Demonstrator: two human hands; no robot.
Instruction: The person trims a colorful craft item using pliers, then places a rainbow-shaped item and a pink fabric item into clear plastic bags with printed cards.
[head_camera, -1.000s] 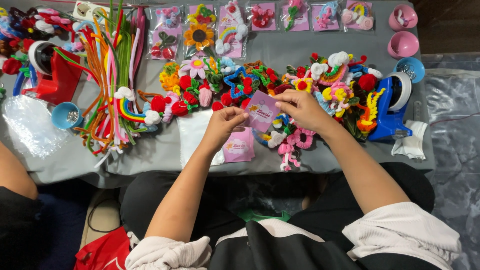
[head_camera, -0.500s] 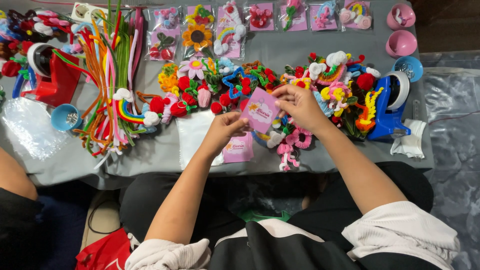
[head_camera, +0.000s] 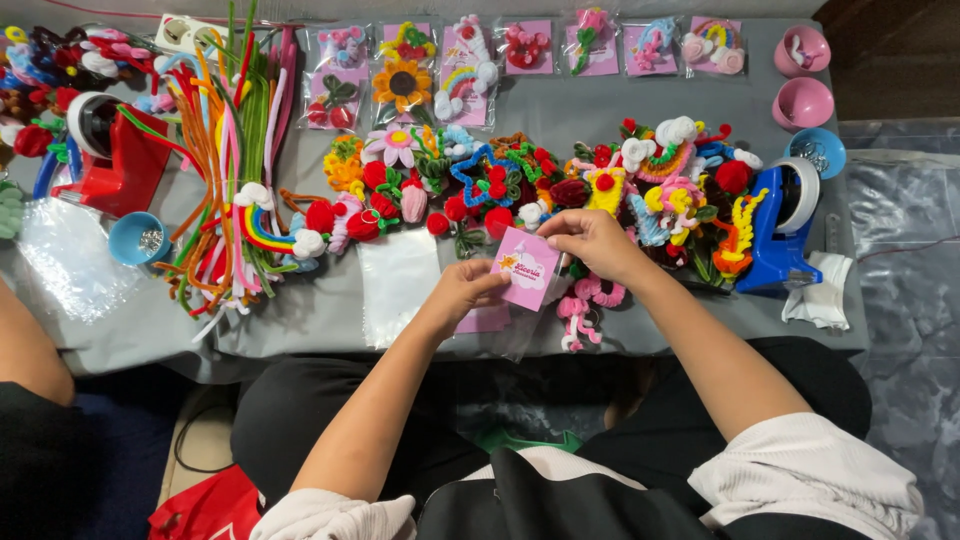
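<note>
A grey cloth-covered table (head_camera: 620, 110) fills the upper frame, crowded with fuzzy pipe-cleaner crafts. At centre, the left hand (head_camera: 462, 292) pinches the lower left edge of a small pink card (head_camera: 529, 268) between thumb and curled fingers, while the right hand (head_camera: 598, 243) grips its upper right corner, fingers bent close. The card is flat, matte paper, tilted slightly. Beneath it lie clear glossy plastic sleeves (head_camera: 398, 280). A bundle of long, bristly chenille stems (head_camera: 232, 150) lies at upper left. A blue tape dispenser (head_camera: 778, 232) of hard plastic stands at right, and pink bowls (head_camera: 803, 75) sit upper right.
</note>
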